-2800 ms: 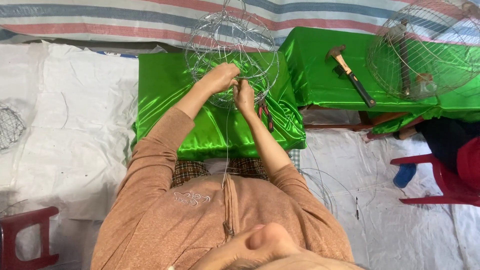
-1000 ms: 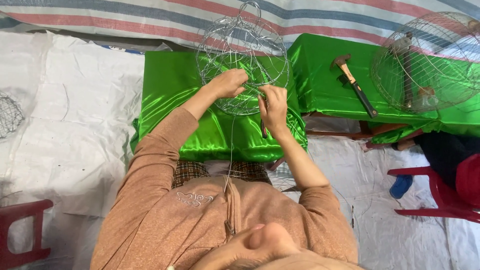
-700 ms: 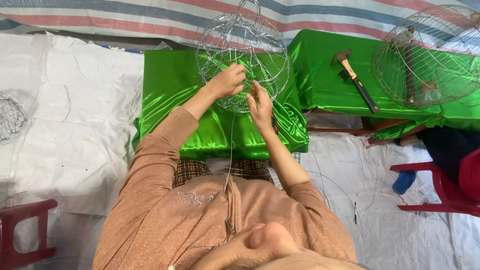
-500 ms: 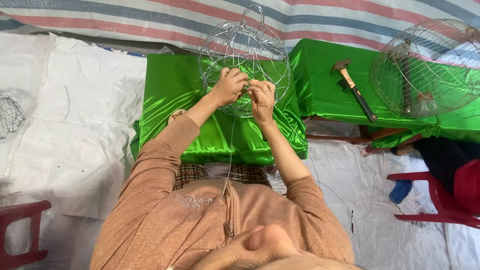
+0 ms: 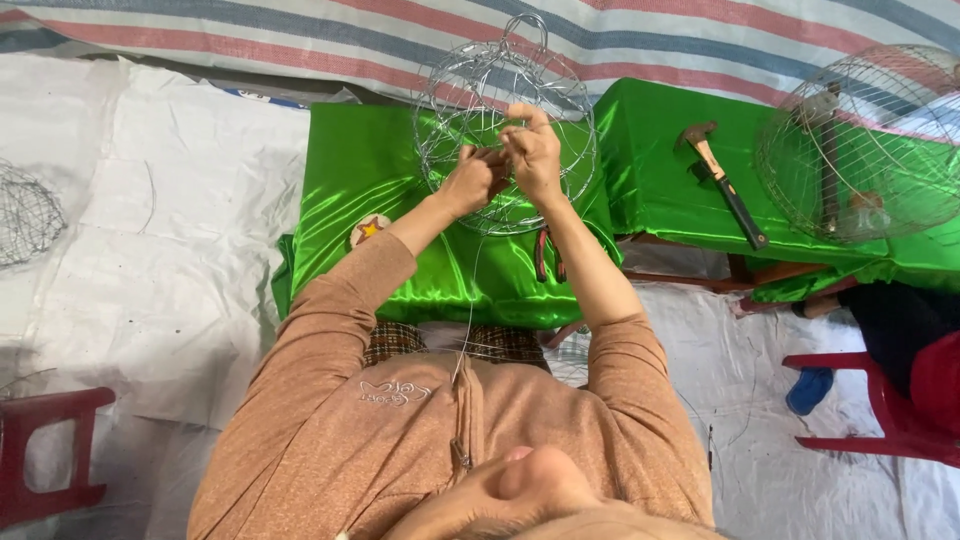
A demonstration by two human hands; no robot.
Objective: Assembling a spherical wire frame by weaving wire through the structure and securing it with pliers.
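1. Left hand (image 5: 470, 182) pinches a spot on the round silver wire-frame globe (image 5: 505, 125), fingers closed on the wire just beside the right hand; the globe stands on the shiny green satin-covered table (image 5: 390, 220), directly in front of both hands.

2. Right hand (image 5: 535, 152), touching the left at the fingertips, is curled shut around a thin loose strand of silver wire (image 5: 468, 310) that trails down from the hands toward the person's chest.

3. Judged from the pinched grip, the step in hand is binding a joint on the frame; it goes best if the left hand holds the crossing firm while the right keeps the strand taut and lays each turn snug against the last.

4. Slack in the trailing strand looks like the main risk: it could kink or snag on the frame's ribs, so the wire is best fed in short pulls.

5. Red-handled pliers (image 5: 545, 255) lie on the green cloth just below the right forearm, within easy reach for trimming or tightening.

6. Wooden-handled hammer (image 5: 722, 180) rests well to the right of the hands on a second green-covered table (image 5: 660, 190), near a larger domed wire cage (image 5: 865, 140).

7. Small round badge with a star (image 5: 369, 230) lies on the cloth to the left of the left forearm.
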